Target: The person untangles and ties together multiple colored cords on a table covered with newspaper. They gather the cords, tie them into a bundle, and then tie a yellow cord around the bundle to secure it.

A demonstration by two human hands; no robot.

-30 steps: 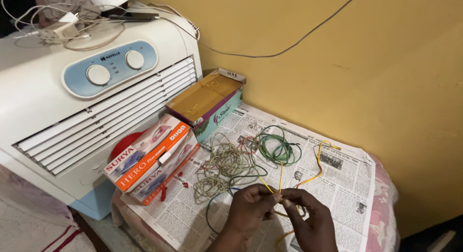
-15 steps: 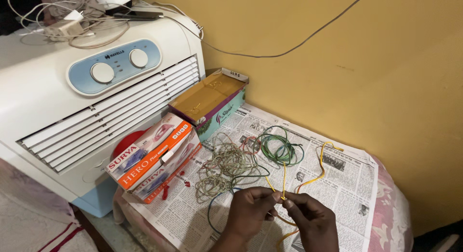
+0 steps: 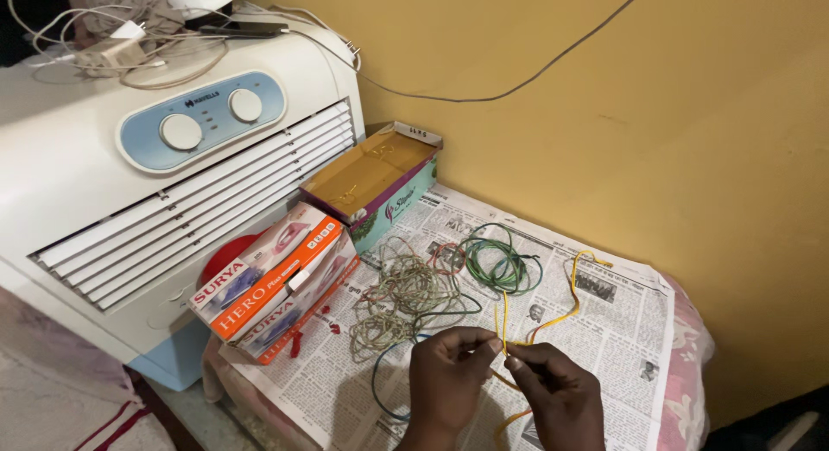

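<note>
**Two hands pinching one yellow wire**

Two big things frame your view: the white air cooler (image 3: 129, 183) on your left and the yellow wall (image 3: 648, 140) behind, with a thin grey cable (image 3: 518, 84) running across the wall. Below them a sheet of newspaper (image 3: 604, 330) covers the surface in front of you. On its left edge lies an orange and white carton (image 3: 272, 282), and behind that stands an open cardboard box (image 3: 371, 179) with a teal side. In the middle of the paper sit a tangled pale bundle of wire (image 3: 401, 300) and, just beside it, a green coil (image 3: 499, 263).

Your left hand (image 3: 449, 377) and right hand (image 3: 557, 395) meet low over the near edge of the newspaper. Each has thumb and forefinger pressed together on the yellow wire (image 3: 570, 300), fingertips nearly touching one another. The wire loops from your fingers up across the paper towards the wall, and another stretch hangs down between your wrists.
</note>
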